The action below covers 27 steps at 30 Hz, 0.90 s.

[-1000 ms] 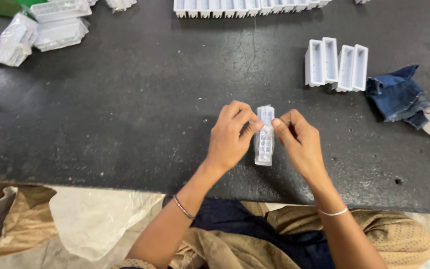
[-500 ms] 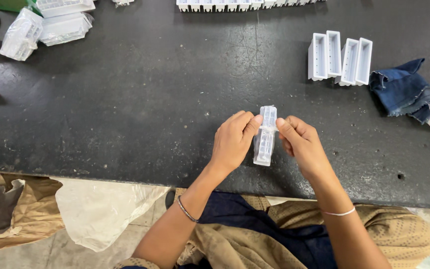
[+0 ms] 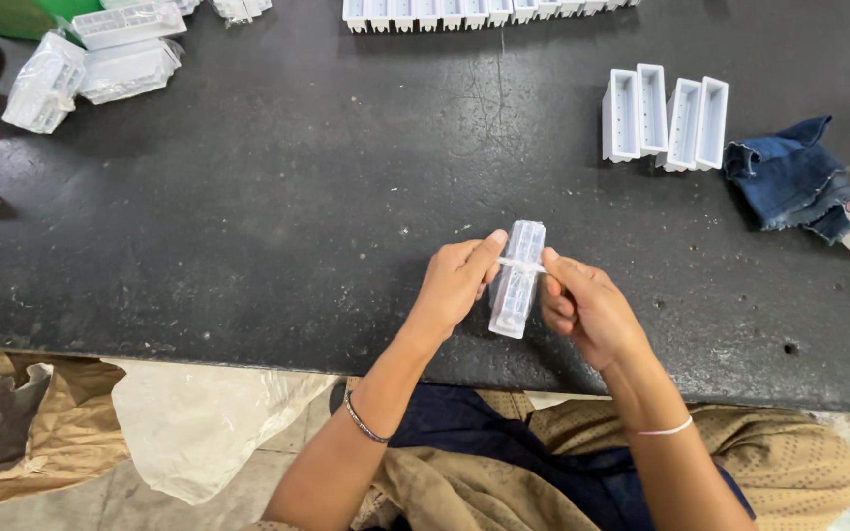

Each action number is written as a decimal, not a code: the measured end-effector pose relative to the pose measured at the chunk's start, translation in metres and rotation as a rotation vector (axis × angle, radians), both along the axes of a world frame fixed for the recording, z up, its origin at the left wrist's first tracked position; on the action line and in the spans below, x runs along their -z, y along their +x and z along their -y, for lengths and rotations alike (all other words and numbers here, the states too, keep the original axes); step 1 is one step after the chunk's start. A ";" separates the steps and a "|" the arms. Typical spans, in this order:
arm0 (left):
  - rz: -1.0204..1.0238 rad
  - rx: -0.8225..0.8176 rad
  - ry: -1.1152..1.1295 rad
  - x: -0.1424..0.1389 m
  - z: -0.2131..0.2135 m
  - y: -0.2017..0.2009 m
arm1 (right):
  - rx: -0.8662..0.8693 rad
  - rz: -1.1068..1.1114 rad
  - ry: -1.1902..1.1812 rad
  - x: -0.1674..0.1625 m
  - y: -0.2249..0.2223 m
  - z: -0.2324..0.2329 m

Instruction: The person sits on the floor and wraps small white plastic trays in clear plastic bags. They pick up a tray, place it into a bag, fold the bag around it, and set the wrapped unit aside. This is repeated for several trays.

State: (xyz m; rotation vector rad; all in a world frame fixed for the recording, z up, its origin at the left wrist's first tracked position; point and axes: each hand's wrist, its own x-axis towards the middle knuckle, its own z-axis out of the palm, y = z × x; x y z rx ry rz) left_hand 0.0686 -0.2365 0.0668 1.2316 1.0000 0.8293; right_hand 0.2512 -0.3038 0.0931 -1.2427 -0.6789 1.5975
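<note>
Nearest us, our forearms reach up from the lap onto the near edge of the dark table (image 3: 248, 246). Our left hand (image 3: 455, 285) and right hand (image 3: 587, 310) meet over a small clear box (image 3: 516, 278), which stands on end between them, tilted slightly, its lower end resting on the table. The left thumb lies along the box's left edge near its upper half, with the other fingers curled behind; the right thumb and forefinger pinch close at the box's right side. A thin white band (image 3: 521, 264) crosses the box just where both sets of fingertips touch it. Both hands are closed on the box, fingers bent rather than spread.

Farther off to the right stand four white trays (image 3: 666, 116) on edge, with a blue cloth (image 3: 787, 185) beside them. At the far left lie bagged boxes (image 3: 91, 54), and a row of white trays (image 3: 464, 12) lines the far edge.
</note>
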 end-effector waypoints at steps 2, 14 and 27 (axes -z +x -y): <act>-0.064 0.012 0.081 -0.005 0.002 -0.002 | 0.019 0.075 0.055 0.001 -0.001 0.003; -0.263 0.028 0.386 -0.047 0.013 -0.015 | 0.002 0.560 0.271 -0.021 0.000 0.011; -0.295 -0.194 0.581 -0.049 0.025 -0.011 | 0.128 1.469 0.917 -0.022 -0.018 0.035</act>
